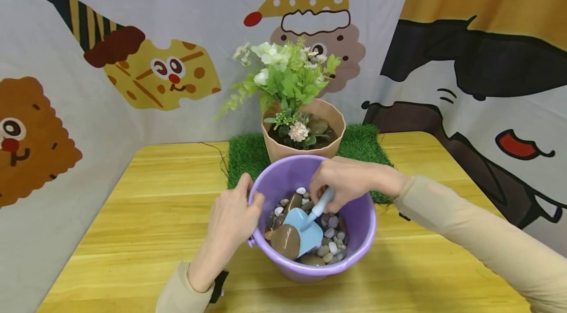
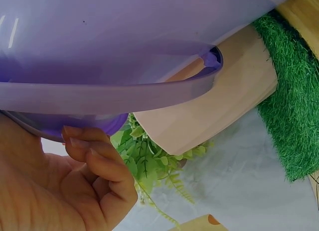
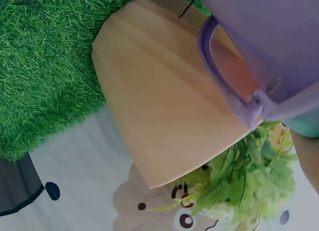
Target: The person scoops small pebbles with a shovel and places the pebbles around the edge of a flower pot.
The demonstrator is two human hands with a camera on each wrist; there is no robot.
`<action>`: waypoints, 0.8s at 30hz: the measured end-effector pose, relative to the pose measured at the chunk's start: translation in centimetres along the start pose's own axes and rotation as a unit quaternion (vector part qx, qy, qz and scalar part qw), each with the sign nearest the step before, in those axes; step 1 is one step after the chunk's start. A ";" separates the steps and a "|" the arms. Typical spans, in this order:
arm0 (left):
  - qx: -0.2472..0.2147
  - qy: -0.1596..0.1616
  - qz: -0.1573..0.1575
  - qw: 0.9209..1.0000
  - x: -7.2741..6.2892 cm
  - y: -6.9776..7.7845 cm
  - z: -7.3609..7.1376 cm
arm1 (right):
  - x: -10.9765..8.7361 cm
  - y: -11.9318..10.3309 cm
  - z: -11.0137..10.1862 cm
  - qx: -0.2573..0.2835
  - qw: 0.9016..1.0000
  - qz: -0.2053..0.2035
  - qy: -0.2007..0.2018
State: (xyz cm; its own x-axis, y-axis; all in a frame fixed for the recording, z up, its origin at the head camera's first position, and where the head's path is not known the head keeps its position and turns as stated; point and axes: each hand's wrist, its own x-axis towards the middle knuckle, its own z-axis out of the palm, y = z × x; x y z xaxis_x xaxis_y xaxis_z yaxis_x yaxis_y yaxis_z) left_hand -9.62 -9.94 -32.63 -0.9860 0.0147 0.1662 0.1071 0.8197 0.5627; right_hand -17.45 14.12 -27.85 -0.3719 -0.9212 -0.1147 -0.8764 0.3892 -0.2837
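A purple bucket (image 1: 360, 217) stands on the table, holding a large brown stone (image 1: 285, 241), several smaller pebbles (image 1: 333, 247) and what looks like water. My left hand (image 1: 235, 214) grips the bucket's left rim, its fingers curled beside the edge in the left wrist view. Inside the bucket, my right hand (image 1: 341, 180) holds a light blue toy shovel (image 1: 315, 238) by its handle. The shovel's blade lies low among the stones, next to the large one. In the right wrist view the bucket's wall hides most of that hand.
Behind the bucket, a peach-coloured planter (image 1: 292, 154) with white flowers and green leaves (image 1: 283, 72) sits on an artificial grass mat (image 1: 248, 155). The wooden table (image 1: 146, 224) extends to both sides. A cartoon-printed cloth (image 1: 186, 13) hangs behind.
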 end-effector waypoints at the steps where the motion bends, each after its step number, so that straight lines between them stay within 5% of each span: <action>1: 0.000 0.002 0.001 1.000 0.0 0.0 0.0 | -0.1 0.0 -0.1 0.007 1.000 0.004 0.003; 24: -0.007 0.002 -0.003 1.000 -0.1 0.1 -0.1 | -4.9 1.8 -2.8 0.029 0.993 0.030 0.113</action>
State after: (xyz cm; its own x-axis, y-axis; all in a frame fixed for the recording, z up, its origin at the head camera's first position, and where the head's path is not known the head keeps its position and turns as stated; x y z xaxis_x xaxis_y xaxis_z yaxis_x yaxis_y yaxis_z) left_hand -9.49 -9.91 -32.49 -0.9860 0.0080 0.1666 0.1036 0.8120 0.5744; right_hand -18.03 19.36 -25.11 -0.4881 -0.8689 0.0825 -0.8338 0.4363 -0.3383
